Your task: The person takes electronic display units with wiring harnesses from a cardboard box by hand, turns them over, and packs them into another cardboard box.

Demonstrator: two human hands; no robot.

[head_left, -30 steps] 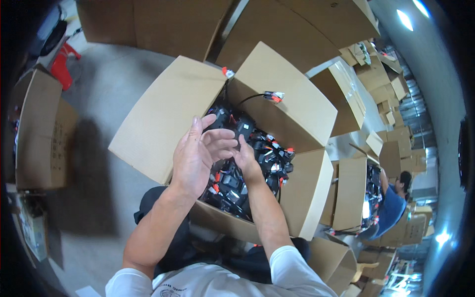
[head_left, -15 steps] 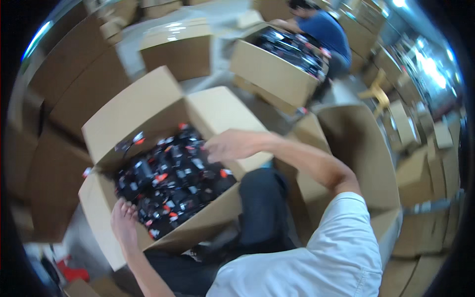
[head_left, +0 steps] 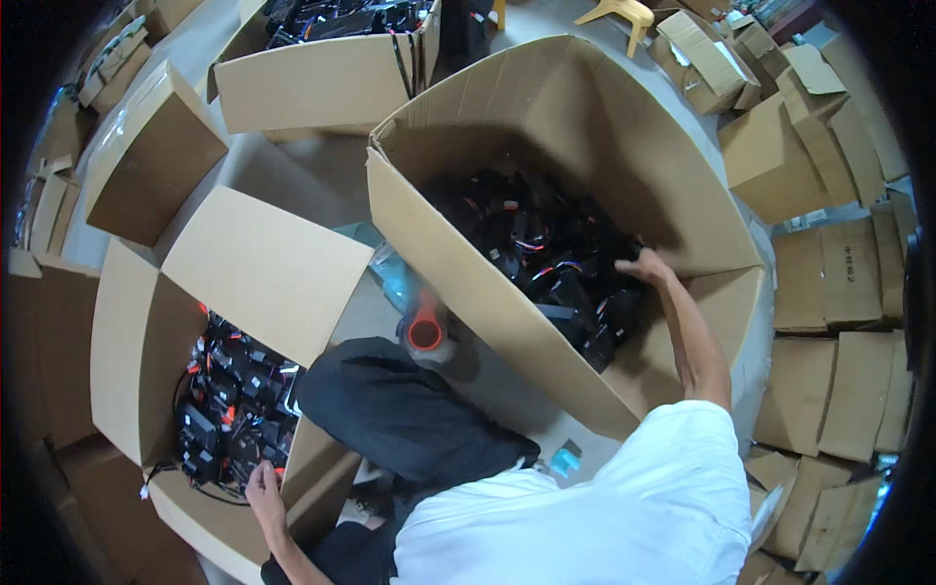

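Note:
My right hand reaches down into a large open carton on the right, its thumb spread from the fingers. It is at the right edge of a heap of black plastic devices with coloured wires; dark parts partly hide its fingertips. No device is seen lifted in it. On the left, my left hand is over the near edge of a smaller open carton, fingers loosely extended and nothing visible held. That carton holds many small black devices with red and orange bits and cables.
An orange-rimmed round tube and a light-blue plastic bag are between the cartons. A small turquoise piece lies on the floor. Another carton of black devices stands at the far left. A yellow stool and stacked cartons are beyond.
My view has swung right. My right hand has left the space above the smaller carton and gone into the large carton. My left hand stays by the smaller carton's edge.

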